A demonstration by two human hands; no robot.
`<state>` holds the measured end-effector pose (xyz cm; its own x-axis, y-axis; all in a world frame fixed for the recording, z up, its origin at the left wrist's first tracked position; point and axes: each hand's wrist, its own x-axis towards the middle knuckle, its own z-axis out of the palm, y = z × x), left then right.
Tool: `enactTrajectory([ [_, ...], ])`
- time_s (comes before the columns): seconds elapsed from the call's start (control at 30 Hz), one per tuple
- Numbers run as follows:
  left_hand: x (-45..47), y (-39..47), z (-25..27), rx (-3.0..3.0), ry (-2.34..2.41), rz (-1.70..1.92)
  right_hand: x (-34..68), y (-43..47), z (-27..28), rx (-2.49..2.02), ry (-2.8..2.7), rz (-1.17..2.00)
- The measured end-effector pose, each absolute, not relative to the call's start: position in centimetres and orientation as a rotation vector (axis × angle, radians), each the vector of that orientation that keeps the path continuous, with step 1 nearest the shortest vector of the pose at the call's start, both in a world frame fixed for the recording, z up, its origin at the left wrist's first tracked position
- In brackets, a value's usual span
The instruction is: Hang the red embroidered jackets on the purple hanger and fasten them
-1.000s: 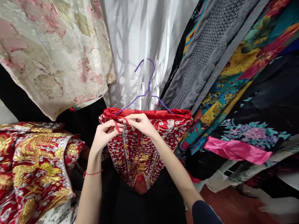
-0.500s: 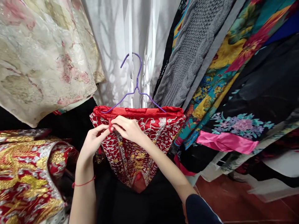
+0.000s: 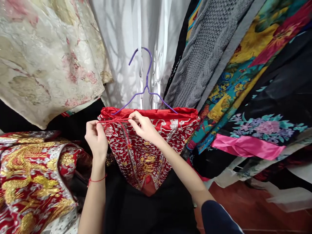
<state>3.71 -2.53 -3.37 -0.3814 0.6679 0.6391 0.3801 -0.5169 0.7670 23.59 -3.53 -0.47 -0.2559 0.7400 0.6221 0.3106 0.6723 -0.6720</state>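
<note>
A red skirt [image 3: 165, 143] with silver and gold embroidery hangs in front of me, its satin waistband at the top. A purple hanger [image 3: 146, 89] reaches down into the waistband. My left hand [image 3: 97, 139] pinches one end of a red drawstring [image 3: 118, 120] at the skirt's left side. My right hand [image 3: 143, 127] pinches another part of that cord further right. Between the two hands the cord is stretched nearly level, with a knot or loop in its middle. A loose length droops over the embroidery below.
A cream floral garment [image 3: 56, 65] hangs at the upper left. Below it lies a red and gold embroidered garment [image 3: 31, 182]. Grey knitwear [image 3: 204, 55] and a black garment with a pink bow [image 3: 246, 146] hang on the right. A white curtain [image 3: 117, 39] is behind.
My hands were together at the cord and have drawn apart, left hand leftward, right hand rightward, pulling the cord taut. The view has shifted slightly.
</note>
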Motion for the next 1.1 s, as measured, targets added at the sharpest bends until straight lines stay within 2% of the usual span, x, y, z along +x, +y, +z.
enactTrajectory([
  [0.13, 4.4, -2.8, -2.2, 1.281, 1.054, 1.971, 23.9, -3.7, -0.6, -0.936, -1.886, 0.387],
  [0.3, 4.4, -3.6, -1.4, 0.961, 0.726, 1.763, 23.8, -4.2, 0.0, -1.148, -1.974, 0.204],
  [0.5, 4.0, -3.0, -2.8, 0.963, 0.888, 2.004, 23.8, -4.7, 0.2, -1.198, -2.026, 0.185],
  [0.87, 4.3, -3.7, -1.5, 1.133, 0.865, 1.897, 23.2, -4.9, 0.2, -1.159, -1.978, 0.164],
  [1.1, 3.2, -2.7, -2.7, 1.071, 0.874, 1.835, 23.8, -4.5, 0.0, -1.138, -1.954, 0.196],
])
